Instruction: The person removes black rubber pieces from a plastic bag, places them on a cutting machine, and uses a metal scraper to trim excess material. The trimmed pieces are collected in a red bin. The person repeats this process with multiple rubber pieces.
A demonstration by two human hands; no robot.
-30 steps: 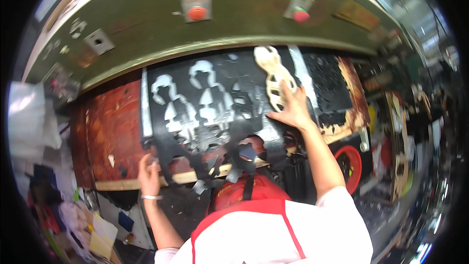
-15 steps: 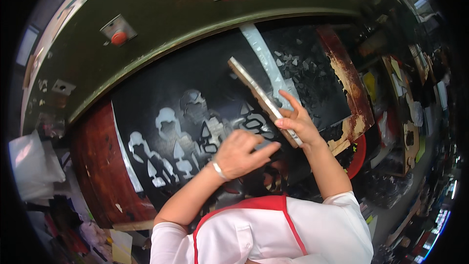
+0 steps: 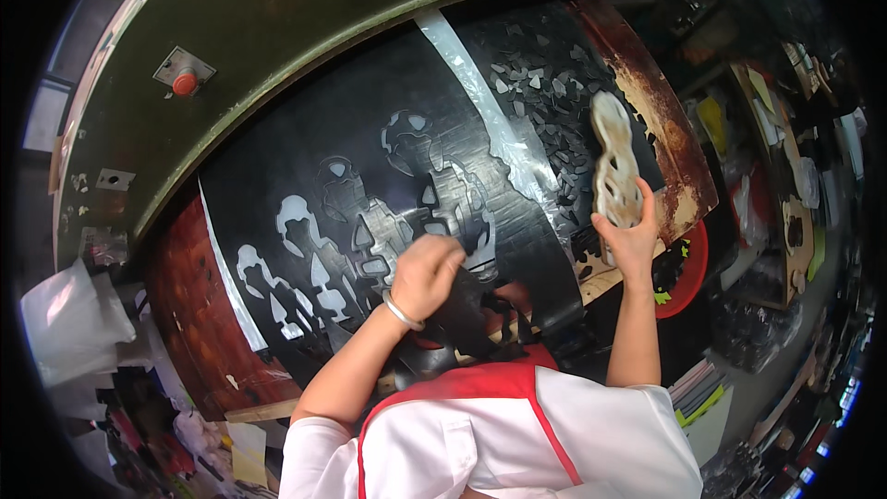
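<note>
My right hand (image 3: 630, 242) grips the lower end of a pale, elongated cutting die (image 3: 610, 134) with a wavy outline and openings through it. The die is over the right part of the table, above scattered small black pieces (image 3: 536, 102). A wide black sheet (image 3: 286, 162) with a row of cut shapes (image 3: 374, 212) covers the middle; lighter material shows through several openings. My left hand (image 3: 427, 279), with a bangle at the wrist, is closed over the sheet's near edge. Its fingertips are turned away, so anything in them is hidden. Dark offcuts (image 3: 462, 319) hang beside it.
A green machine beam (image 3: 277, 65) with red push buttons (image 3: 185, 83) spans the far side. A clear plastic strip (image 3: 480, 97) crosses the table. The reddish-brown board (image 3: 189, 300) shows at left, and a red basin (image 3: 695, 268) stands below the right edge.
My right hand has carried the die rightward off the cut sheet and turned its broad face into view. My left hand's fingers have curled closed. The head view has shifted a little.
</note>
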